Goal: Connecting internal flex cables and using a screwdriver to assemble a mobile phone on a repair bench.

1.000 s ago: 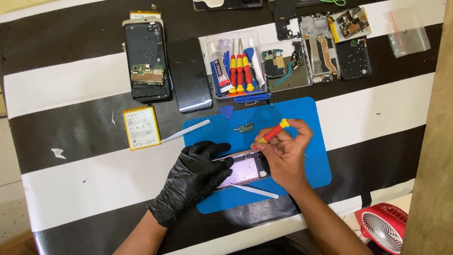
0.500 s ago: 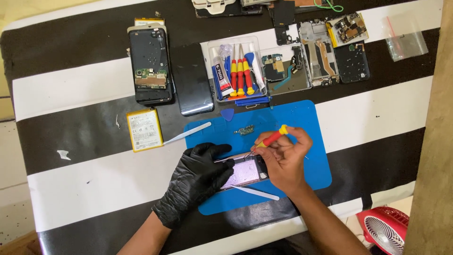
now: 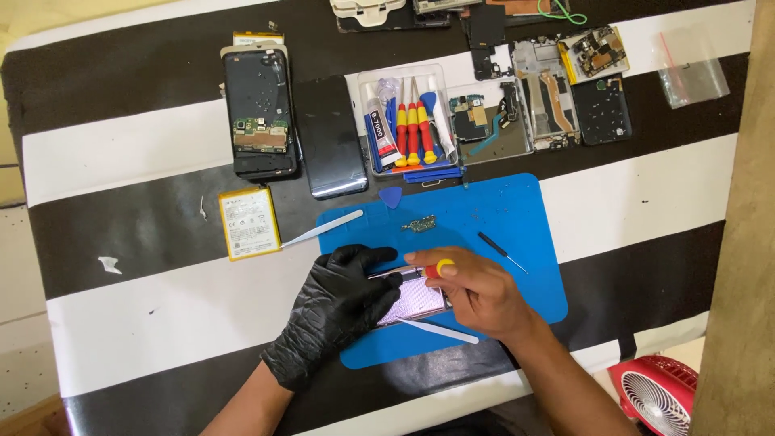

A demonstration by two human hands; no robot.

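Observation:
My left hand (image 3: 339, 311), in a black glove, presses down on an opened phone (image 3: 416, 300) lying on the blue work mat (image 3: 500, 210). My bare right hand (image 3: 476, 291) grips a small red and yellow screwdriver (image 3: 440, 269) with its tip down on the phone's upper edge. Part of the phone is hidden under both hands. A flat metal pry tool (image 3: 440, 330) lies just in front of the phone. A small circuit part (image 3: 420, 224) and a thin black tool (image 3: 500, 252) rest on the mat beyond my hands.
A yellow-edged battery (image 3: 249, 223) and metal spudger (image 3: 323, 229) lie left of the mat. Further back are an opened phone (image 3: 258, 113), a dark panel (image 3: 329, 137), a clear tool tray (image 3: 408, 121), phone parts (image 3: 557, 89) and a plastic bag (image 3: 688, 73). A red fan (image 3: 654, 396) sits bottom right.
My right hand has swung left and lower, bringing the screwdriver down onto the phone's upper edge. The gloved hand stays on the phone.

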